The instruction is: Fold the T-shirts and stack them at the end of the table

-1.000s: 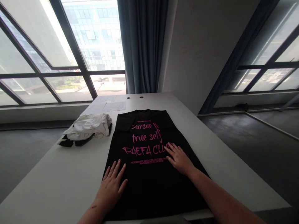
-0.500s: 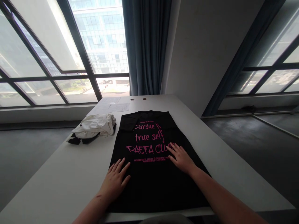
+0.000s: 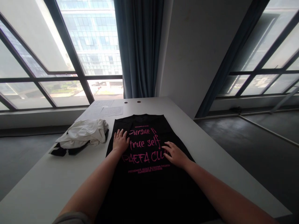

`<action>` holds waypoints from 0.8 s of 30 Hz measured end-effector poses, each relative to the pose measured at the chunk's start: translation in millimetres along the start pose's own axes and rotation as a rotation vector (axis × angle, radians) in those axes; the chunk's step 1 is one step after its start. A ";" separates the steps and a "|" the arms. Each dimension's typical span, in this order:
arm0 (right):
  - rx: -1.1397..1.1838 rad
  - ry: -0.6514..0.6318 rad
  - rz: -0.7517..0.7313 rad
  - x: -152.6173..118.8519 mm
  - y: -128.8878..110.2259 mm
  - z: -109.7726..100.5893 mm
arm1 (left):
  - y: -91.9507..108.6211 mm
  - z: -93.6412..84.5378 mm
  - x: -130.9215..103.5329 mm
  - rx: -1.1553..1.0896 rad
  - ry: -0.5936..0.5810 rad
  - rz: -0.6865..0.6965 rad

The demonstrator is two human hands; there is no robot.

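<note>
A black T-shirt with pink lettering lies flat on the white table, its neckline at the far end. Its sleeves look folded in, so the sides run nearly straight. My left hand rests on the upper left part of the shirt, fingers stretched out beside the lettering. Over the right side of the print lies my right hand, its fingers spread and covering the end of one pink line. Neither hand grips any cloth.
A crumpled white and black garment lies left of the shirt. Sheets of paper lie behind it on the white table. Two round holes pierce the far end, near a blue curtain and a wall pillar.
My left hand has slid from the shirt's lower left edge up towards its upper left. My right hand stays on the right side of the print. The view has shifted slightly.
</note>
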State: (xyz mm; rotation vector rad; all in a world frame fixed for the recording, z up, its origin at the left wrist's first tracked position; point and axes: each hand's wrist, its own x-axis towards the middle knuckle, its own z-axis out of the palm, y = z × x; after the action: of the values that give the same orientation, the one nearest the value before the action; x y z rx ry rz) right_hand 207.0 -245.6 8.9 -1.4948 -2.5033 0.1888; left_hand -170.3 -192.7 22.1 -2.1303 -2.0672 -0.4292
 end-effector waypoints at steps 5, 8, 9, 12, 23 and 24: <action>-0.104 0.046 0.074 84.0 37.5 -3.2 | -22.8 31.3 24.1 0.025 -0.152 -0.080; -0.119 -0.005 0.088 113.0 56.5 12.4 | -30.0 40.3 24.8 0.029 -0.206 -0.080; -0.109 -0.029 0.080 116.8 61.3 18.8 | -31.1 41.4 24.4 0.027 -0.217 -0.077; -0.074 -0.066 0.055 116.4 71.9 34.7 | -32.7 41.5 22.4 0.018 -0.250 -0.057; -0.031 -0.137 0.019 106.5 77.4 33.8 | -31.5 41.4 14.0 -0.007 -0.291 -0.017; -0.030 -0.133 0.020 106.4 76.8 33.5 | -31.2 41.0 14.3 -0.012 -0.295 -0.020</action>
State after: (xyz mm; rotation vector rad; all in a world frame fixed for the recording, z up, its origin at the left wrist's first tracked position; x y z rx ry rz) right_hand 215.2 -115.3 -27.6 -1.5675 -2.6056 0.2633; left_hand -196.8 -165.5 -15.5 -2.3005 -2.2400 -0.1347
